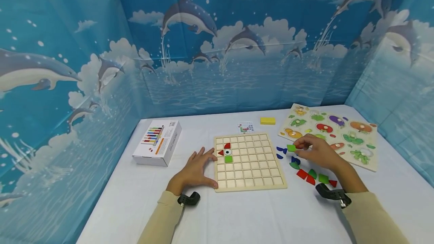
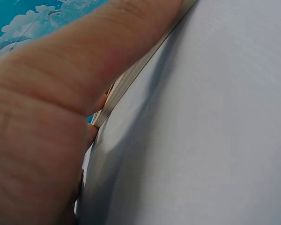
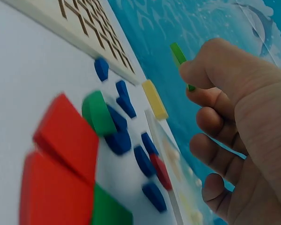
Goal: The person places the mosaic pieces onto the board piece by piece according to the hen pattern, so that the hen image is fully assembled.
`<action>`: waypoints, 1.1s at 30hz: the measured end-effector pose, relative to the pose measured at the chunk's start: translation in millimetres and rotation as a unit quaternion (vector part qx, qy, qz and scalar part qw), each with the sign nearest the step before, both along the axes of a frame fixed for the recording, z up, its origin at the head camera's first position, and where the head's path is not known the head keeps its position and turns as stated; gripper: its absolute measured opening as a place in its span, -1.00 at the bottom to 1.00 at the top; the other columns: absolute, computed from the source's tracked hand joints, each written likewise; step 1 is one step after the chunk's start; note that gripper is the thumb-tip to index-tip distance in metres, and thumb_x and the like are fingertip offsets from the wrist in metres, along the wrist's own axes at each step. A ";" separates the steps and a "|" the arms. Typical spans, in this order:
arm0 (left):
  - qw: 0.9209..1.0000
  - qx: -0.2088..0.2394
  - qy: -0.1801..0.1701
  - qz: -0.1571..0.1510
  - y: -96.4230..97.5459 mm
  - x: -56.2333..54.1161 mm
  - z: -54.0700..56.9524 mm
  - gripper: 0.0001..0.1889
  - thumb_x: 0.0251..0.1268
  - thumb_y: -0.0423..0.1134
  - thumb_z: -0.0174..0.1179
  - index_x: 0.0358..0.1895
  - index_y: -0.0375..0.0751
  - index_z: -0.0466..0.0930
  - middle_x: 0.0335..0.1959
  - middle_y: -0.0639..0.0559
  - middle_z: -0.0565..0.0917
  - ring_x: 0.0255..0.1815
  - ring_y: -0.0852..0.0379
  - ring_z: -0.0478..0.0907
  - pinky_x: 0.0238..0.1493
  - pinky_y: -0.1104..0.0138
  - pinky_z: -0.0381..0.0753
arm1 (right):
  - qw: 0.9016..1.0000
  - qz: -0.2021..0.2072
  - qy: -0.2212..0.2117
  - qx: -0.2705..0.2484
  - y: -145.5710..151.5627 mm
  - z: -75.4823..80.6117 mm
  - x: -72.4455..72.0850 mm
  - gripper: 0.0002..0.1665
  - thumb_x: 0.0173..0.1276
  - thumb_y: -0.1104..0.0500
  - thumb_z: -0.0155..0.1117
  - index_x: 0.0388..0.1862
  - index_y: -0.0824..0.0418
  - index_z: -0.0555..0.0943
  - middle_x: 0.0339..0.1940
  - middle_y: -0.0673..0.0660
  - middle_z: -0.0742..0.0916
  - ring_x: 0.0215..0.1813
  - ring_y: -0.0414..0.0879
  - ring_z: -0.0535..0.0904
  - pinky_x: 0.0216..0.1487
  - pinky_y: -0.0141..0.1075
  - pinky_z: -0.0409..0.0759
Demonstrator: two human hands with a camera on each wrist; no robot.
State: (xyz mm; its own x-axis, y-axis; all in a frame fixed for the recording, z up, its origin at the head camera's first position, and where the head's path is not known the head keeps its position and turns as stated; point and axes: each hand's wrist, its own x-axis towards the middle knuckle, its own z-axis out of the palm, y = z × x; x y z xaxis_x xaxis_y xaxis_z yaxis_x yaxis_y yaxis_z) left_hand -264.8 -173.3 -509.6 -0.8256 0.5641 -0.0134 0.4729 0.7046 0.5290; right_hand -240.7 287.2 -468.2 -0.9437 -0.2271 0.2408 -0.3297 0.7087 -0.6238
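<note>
Between thumb and index finger, my right hand (image 1: 316,151) pinches a green square tile (image 1: 291,148), raised above the loose pieces right of the board. In the right wrist view the same tile (image 3: 177,54) is seen nearly edge-on, partly covered by the thumb. My left hand (image 1: 196,170) lies spread at the left edge of the wooden grid board (image 1: 251,190), thumb near its lower corner and fingers higher up. At the board's upper left, a red quarter-round piece (image 1: 227,145), a red triangle (image 1: 221,153), a white eye tile (image 1: 228,152) and a green square (image 1: 228,159) occupy cells.
Several blue pieces (image 1: 279,156), red tiles (image 1: 301,174) and green pieces (image 1: 323,178) lie right of the board. Behind them is a vegetable puzzle board (image 1: 367,133). A pattern card (image 1: 245,127) and yellow block (image 1: 268,121) sit at the back, a white box (image 1: 157,142) at left.
</note>
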 end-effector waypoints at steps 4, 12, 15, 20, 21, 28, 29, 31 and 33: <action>1.000 0.004 0.002 0.000 -0.4 0.9 0.9 -0.05 -0.32 0.39 0.57 0.25 0.13 0.43 0.63 0.12 0.07 0.65 -0.06 -0.24 0.56 -0.03 -0.30 | 1.000 0.021 0.001 -0.019 -17.4 -2.6 -9.3 -0.75 0.26 0.28 0.48 -0.08 0.22 0.69 -0.25 0.09 0.62 -0.19 -0.01 0.48 -0.20 -0.40 0.55; 1.000 0.004 0.006 0.000 -0.3 2.4 1.9 -0.05 -0.33 0.40 0.57 0.24 0.16 0.43 0.63 0.14 0.08 0.65 -0.06 -0.23 0.56 -0.02 -0.30 | 0.996 0.072 -0.016 -0.053 -59.1 -6.3 -27.7 -0.77 0.30 0.26 0.46 -0.07 0.21 0.68 -0.17 0.09 0.64 -0.15 -0.02 0.49 -0.19 -0.28 0.53; 1.000 0.003 0.006 0.001 -0.1 2.5 1.7 -0.05 -0.33 0.41 0.56 0.25 0.16 0.43 0.63 0.15 0.08 0.65 -0.05 -0.24 0.56 -0.01 -0.31 | 0.992 0.103 -0.023 -0.074 -75.3 -5.8 -30.8 -0.77 0.31 0.27 0.45 -0.07 0.21 0.67 -0.18 0.08 0.63 -0.15 0.00 0.48 -0.18 -0.26 0.52; 1.000 0.004 0.000 0.000 0.3 2.2 2.5 -0.05 -0.33 0.40 0.57 0.25 0.15 0.43 0.63 0.14 0.07 0.65 -0.04 -0.25 0.56 0.01 -0.32 | 0.985 0.144 -0.025 -0.093 -102.3 -8.8 -32.9 -0.78 0.29 0.28 0.46 -0.09 0.19 0.68 -0.19 0.09 0.62 -0.16 0.00 0.48 -0.15 -0.25 0.51; 1.000 0.003 -0.001 0.000 0.3 2.0 2.6 -0.05 -0.32 0.39 0.57 0.25 0.15 0.42 0.63 0.14 0.06 0.65 -0.04 -0.25 0.56 0.01 -0.32 | 0.985 0.147 -0.028 -0.092 -107.7 -10.7 -33.2 -0.78 0.28 0.27 0.46 -0.10 0.17 0.68 -0.20 0.08 0.62 -0.16 -0.02 0.48 -0.15 -0.26 0.52; 1.000 0.001 0.001 -0.001 -0.1 -0.2 1.2 -0.05 -0.34 0.37 0.59 0.25 0.16 0.42 0.63 0.15 0.07 0.65 -0.03 -0.25 0.56 0.01 -0.33 | 0.981 0.180 -0.033 -0.070 -141.0 -20.3 -30.1 -0.78 0.25 0.25 0.48 -0.12 0.14 0.69 -0.24 0.01 0.61 -0.18 -0.09 0.50 -0.14 -0.32 0.57; 1.000 0.002 0.002 -0.001 -0.1 -0.5 0.8 -0.05 -0.34 0.37 0.59 0.25 0.16 0.42 0.63 0.15 0.08 0.65 -0.03 -0.24 0.56 0.01 -0.32 | 0.980 0.185 -0.030 -0.066 -145.1 -21.4 -29.4 -0.77 0.24 0.25 0.48 -0.12 0.15 0.69 -0.24 0.01 0.62 -0.18 -0.09 0.51 -0.13 -0.31 0.57; 1.000 0.002 0.002 -0.001 -0.2 -0.7 0.1 -0.05 -0.34 0.37 0.59 0.25 0.16 0.42 0.63 0.15 0.08 0.65 -0.04 -0.24 0.56 0.01 -0.32 | 0.981 0.184 -0.032 -0.058 -152.9 -23.1 -27.9 -0.77 0.25 0.23 0.49 -0.12 0.13 0.69 -0.23 0.00 0.62 -0.17 -0.11 0.52 -0.11 -0.32 0.58; 1.000 0.003 0.002 -0.002 -0.3 -0.9 -0.3 -0.05 -0.34 0.38 0.58 0.25 0.16 0.42 0.63 0.15 0.08 0.65 -0.05 -0.24 0.56 0.00 -0.33 | 0.981 0.181 -0.038 -0.058 -160.0 -25.5 -27.0 -0.77 0.26 0.20 0.50 -0.11 0.12 0.69 -0.22 -0.01 0.62 -0.16 -0.12 0.52 -0.11 -0.31 0.59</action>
